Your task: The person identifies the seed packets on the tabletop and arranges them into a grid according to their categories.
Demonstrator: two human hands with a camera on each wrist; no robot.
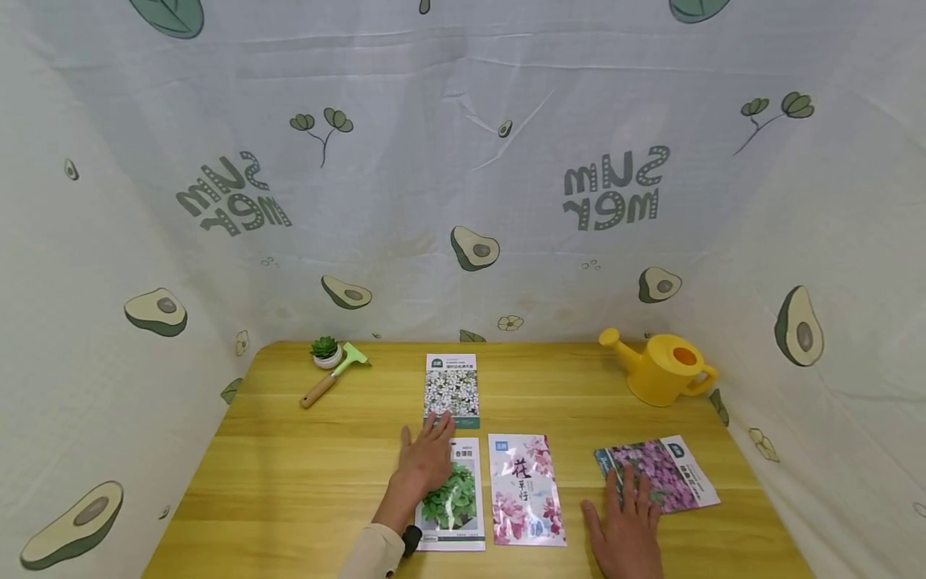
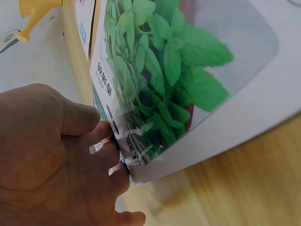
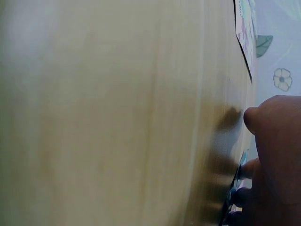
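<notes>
My left hand [image 1: 427, 462] reaches over the left edge of a mint seed packet [image 1: 452, 508], its fingertips at the lower edge of a white-flower seed packet [image 1: 452, 392]. In the left wrist view, the fingers [image 2: 108, 153] lie along the top end of the mint packet [image 2: 155, 75]. My right hand [image 1: 626, 527] is spread, with its fingertips on the lower left part of a purple-flower seed packet [image 1: 669, 474] that lies at a slant. Its thumb [image 3: 251, 120] stands out to the side over the wood. Between the hands lies a pink-blossom seed packet [image 1: 526, 490].
A yellow watering can [image 1: 660, 371] stands at the back right. Toward the back left are a small potted succulent [image 1: 326, 352] and a green hand hoe with a wooden handle [image 1: 334, 376]. Avocado-print cloth [image 1: 405, 177] encloses the wooden table [image 1: 304, 474] behind and at both sides.
</notes>
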